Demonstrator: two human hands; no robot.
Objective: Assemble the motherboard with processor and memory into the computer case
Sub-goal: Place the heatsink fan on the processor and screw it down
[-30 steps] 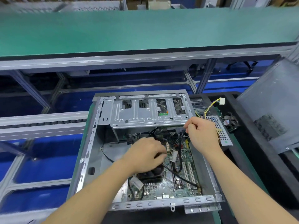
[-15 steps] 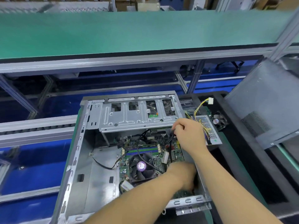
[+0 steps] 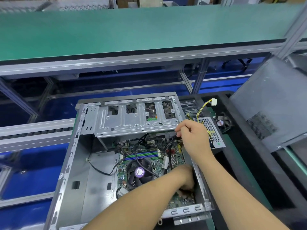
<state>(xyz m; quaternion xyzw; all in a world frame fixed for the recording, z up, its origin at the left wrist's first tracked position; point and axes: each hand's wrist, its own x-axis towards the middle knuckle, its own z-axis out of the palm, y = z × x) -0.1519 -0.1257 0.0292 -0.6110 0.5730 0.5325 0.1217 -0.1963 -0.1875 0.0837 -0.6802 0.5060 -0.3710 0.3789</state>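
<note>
An open grey computer case (image 3: pixel 78 173) lies flat in front of me. The green motherboard (image 3: pixel 176 160) sits inside it, with a black cooler fan (image 3: pixel 139 171) with a purple label and memory sticks (image 3: pixel 141 156) behind the fan. My right hand (image 3: pixel 194 136) is at the board's far right corner under the drive cage (image 3: pixel 132 118), fingers curled and pinching a dark cable or connector. My left hand (image 3: pixel 186 180) reaches down to the board's near right corner; its fingers are curled downward against the board and mostly hidden.
A power supply (image 3: pixel 211 135) with yellow and black wires and a white connector (image 3: pixel 213 102) lies right of the case, next to a small loose fan (image 3: pixel 223 123). A grey side panel (image 3: pixel 272 105) leans at the right. A green shelf (image 3: pixel 132 30) runs overhead behind.
My left hand moved off the cooler fan to the board's near right corner, uncovering the fan. My right hand stays at the far right corner. The view shifted slightly.
</note>
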